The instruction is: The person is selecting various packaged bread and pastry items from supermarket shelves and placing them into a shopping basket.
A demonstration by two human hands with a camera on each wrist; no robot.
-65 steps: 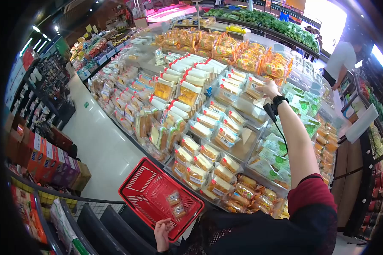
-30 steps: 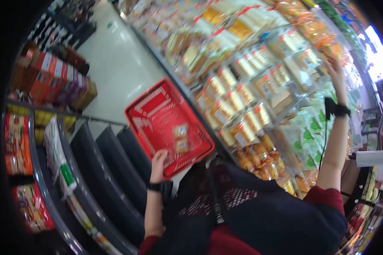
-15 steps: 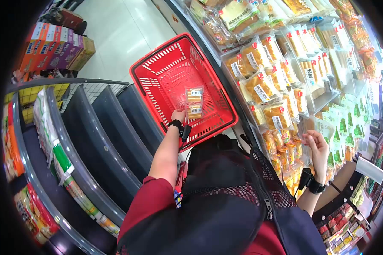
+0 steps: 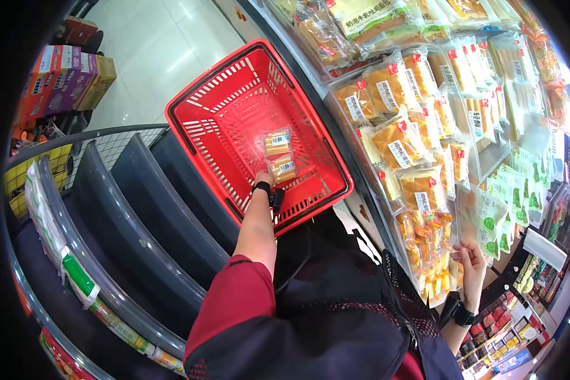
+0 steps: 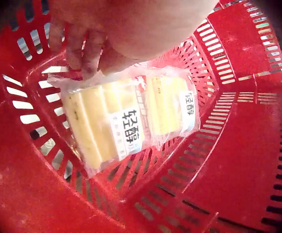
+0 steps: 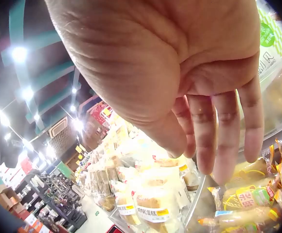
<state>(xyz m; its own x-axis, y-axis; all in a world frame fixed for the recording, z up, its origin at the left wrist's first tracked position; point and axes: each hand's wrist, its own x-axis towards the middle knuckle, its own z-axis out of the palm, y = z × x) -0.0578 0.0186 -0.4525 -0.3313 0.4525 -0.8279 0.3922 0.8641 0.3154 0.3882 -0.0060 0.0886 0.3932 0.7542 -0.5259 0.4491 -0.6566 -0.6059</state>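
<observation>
Wrapped cakes [image 4: 277, 142], two clear packets with white labels, lie one next to the other inside the red basket [image 4: 307, 140], close to the middle of my head view. I see their labels more plainly from the left wrist, where dark characters stand out on each and the yellow filling of the bag shows through the plastic. My left hand [image 4: 264, 178] is down inside the basket, at the left edge of the lower packet; the left wrist view puts its fingers [image 5: 91, 53] at the wrapper's upper edge (whether they pinch the plastic or merely touch it, I cannot tell).

My right hand [image 4: 470, 263] is at the lower right of the head view, beside the bread display. Its fingers are loose and slightly parted, with nothing in their hold, and in the right wrist view they point down.

Along the right of the head view I have rows of packaged bread [image 4: 402, 149], with green-and-white packs [image 4: 522, 183] farther right and small golden pastries [image 4: 424, 234] below. Dark tiered shelves [image 4: 139, 183] fill the left side. Colourful cartons [image 4: 47, 79] stand at the upper left, near the pale floor [image 4: 158, 38].
</observation>
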